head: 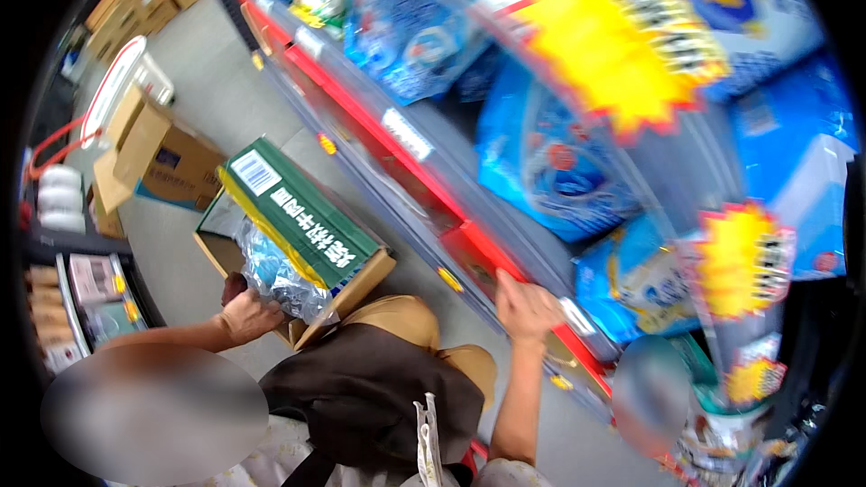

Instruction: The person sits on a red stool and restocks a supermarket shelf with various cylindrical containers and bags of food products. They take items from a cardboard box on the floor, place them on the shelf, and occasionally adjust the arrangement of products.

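Observation:
My left hand (250, 316) is closed at the near edge of an open cardboard box with a green flap (314, 216); a dark reddish-brown object (234, 288) shows beside its fingers. Inside the box lies crumpled clear plastic wrapping (270, 270) with something light blue in it. What exactly the left fingers grip cannot be told. My right hand (529, 308) rests with its fingertips on the red strip (477, 247) along a lower shelf front. Blue bags of packaged goods (551, 155) lie on the shelf above it.
An opened brown carton (179, 169) stands on the grey floor at the left, near a white and red folded item (125, 81). Yellow price tags (744, 260) hang along the upper shelf edge. More cartons (128, 13) stand at the far upper left.

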The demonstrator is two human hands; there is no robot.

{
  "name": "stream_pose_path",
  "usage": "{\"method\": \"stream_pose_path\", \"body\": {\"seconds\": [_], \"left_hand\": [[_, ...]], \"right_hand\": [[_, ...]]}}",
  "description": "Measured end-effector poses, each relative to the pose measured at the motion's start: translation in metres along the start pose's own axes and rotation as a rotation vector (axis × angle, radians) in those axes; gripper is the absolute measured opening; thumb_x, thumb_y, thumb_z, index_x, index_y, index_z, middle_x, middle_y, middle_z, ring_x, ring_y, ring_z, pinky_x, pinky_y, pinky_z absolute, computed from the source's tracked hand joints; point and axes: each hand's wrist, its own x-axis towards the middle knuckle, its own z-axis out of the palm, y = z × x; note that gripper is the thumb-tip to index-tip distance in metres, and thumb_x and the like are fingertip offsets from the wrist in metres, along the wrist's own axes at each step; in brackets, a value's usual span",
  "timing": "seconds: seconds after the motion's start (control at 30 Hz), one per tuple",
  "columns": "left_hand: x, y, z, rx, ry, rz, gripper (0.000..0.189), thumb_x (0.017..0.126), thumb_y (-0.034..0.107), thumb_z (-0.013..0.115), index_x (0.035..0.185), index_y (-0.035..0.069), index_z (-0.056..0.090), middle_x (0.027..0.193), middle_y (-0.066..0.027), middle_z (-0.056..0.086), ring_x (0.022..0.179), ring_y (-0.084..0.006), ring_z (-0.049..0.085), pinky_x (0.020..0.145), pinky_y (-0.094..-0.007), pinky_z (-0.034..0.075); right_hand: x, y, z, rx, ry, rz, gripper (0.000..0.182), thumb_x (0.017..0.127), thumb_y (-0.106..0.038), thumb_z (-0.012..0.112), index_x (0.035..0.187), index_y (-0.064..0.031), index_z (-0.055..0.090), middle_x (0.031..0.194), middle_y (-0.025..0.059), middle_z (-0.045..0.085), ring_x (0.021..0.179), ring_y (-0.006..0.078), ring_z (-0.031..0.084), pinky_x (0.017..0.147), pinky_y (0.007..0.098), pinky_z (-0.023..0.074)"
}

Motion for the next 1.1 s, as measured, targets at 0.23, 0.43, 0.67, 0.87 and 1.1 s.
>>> {"method": "stream_pose_path", "body": {"seconds": [0.23, 0.43, 0.67, 0.87, 1.1], "left_hand": [[-0.001, 0.002, -0.005, -0.026, -0.057, -0.159, 0.004, 0.073, 0.017, 0.058, 0.074, 0.014, 0.056, 0.071, 0.0026, 0.054, 0.067, -0.0127, 0.060, 0.060, -0.0294, 0.043], [-0.012, -0.001, -0.019, -0.425, -0.222, -0.467, 0.062, 0.069, 0.045, 0.071, 0.117, 0.008, 0.056, 0.087, -0.0069, 0.064, 0.084, -0.0223, 0.065, 0.068, -0.0348, 0.050], [-0.075, -0.083, -0.031, -0.626, -0.017, -1.089, 0.090, 0.070, 0.054, 0.070, 0.137, 0.004, 0.036, 0.099, -0.0269, 0.061, 0.095, -0.0406, 0.059, 0.080, -0.0448, 0.048], [-0.015, -0.110, 0.005, -0.358, -0.396, -0.903, 0.046, 0.076, 0.032, 0.068, 0.111, 0.004, 0.062, 0.106, -0.0140, 0.065, 0.098, -0.0266, 0.064, 0.078, -0.0400, 0.051], [0.051, -0.126, 0.104, -0.258, -0.408, -0.979, 0.025, 0.082, 0.022, 0.060, 0.103, 0.011, 0.068, 0.111, -0.0071, 0.065, 0.102, -0.0216, 0.063, 0.077, -0.0329, 0.051]], "right_hand": [[-0.022, 0.012, 0.016, -0.096, 0.105, -0.191, 0.020, 0.071, -0.014, 0.064, 0.088, -0.0217, 0.070, 0.059, -0.0055, 0.055, 0.050, 0.0141, 0.052, 0.047, 0.0277, 0.0388], [-0.018, 0.012, 0.003, -0.024, 0.017, -0.205, 0.013, 0.072, -0.018, 0.065, 0.083, -0.0186, 0.071, 0.059, -0.0029, 0.056, 0.051, 0.0176, 0.052, 0.048, 0.0309, 0.0406], [-0.021, -0.020, 0.007, 0.340, 0.066, 0.211, 0.012, 0.076, -0.003, 0.062, 0.083, -0.0067, 0.070, 0.065, 0.0085, 0.062, 0.053, 0.0229, 0.055, 0.049, 0.0357, 0.0415], [0.000, -0.173, 0.031, 0.841, -0.431, -0.229, 0.016, 0.075, -0.016, 0.071, 0.090, -0.0123, 0.067, 0.079, 0.0006, 0.063, 0.079, 0.0186, 0.061, 0.075, 0.0330, 0.0477], [0.057, -0.166, 0.081, 0.647, -0.541, 0.170, 0.072, 0.078, -0.014, 0.068, 0.138, 0.0006, 0.030, 0.142, 0.0223, 0.032, 0.130, 0.0346, 0.035, 0.107, 0.0402, 0.0307]]}}
